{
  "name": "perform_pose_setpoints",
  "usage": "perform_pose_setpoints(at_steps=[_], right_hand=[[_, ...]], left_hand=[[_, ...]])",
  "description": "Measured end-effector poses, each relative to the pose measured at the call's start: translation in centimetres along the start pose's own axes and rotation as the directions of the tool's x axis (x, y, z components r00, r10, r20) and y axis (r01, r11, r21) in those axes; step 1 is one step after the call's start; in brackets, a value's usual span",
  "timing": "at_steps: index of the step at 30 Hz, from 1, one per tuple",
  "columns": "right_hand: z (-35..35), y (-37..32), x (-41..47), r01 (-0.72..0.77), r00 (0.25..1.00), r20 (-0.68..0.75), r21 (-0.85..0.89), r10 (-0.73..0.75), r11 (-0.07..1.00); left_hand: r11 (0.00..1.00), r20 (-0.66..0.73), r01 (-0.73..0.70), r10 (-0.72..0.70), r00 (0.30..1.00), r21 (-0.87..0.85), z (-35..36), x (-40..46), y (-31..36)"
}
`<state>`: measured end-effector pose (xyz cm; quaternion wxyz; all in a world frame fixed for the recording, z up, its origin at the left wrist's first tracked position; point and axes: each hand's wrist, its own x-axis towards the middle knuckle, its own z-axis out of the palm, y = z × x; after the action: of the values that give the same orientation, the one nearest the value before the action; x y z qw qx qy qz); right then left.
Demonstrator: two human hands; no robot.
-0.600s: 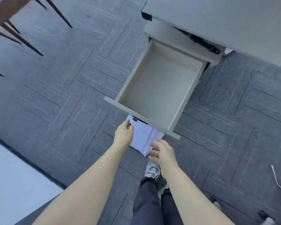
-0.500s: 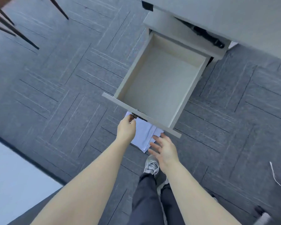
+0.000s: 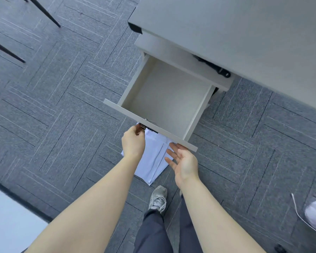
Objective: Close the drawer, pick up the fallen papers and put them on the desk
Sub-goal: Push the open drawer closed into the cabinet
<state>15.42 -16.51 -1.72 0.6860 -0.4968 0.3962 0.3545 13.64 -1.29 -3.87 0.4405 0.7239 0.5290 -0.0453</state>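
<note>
Currently we see the drawer [image 3: 164, 101] pulled open under the counter [image 3: 244, 33]. Left hand [image 3: 133, 141] grip pinches its front handle [image 3: 142, 127]; right hand [image 3: 184, 162] spread just below. Papers [image 3: 153, 161] lie on floor beneath drawer front.

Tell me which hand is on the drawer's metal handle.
The left hand: its fingertips pinch the metal handle under the drawer front. The right hand is spread open, palm up, beside the front's other end, above the papers.
</note>
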Motion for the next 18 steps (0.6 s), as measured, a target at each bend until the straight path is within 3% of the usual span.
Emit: perform_pose_setpoints(at_steps=[11, 18], right_hand=[[1.5, -12.6, 6.8, 0.082, 0.994, 0.084, -0.146, -0.07, 0.986], [2.5, -16.9, 9.5, 0.136, 0.989, 0.081, -0.143, -0.126, 0.98]], left_hand=[[0.999, -0.146, -0.052, 0.052, 0.988, -0.001, 7.4, 6.1, 11.0], [0.992, -0.18, -0.122, 0.126, 0.976, 0.032, 10.1, 8.5, 14.7]])
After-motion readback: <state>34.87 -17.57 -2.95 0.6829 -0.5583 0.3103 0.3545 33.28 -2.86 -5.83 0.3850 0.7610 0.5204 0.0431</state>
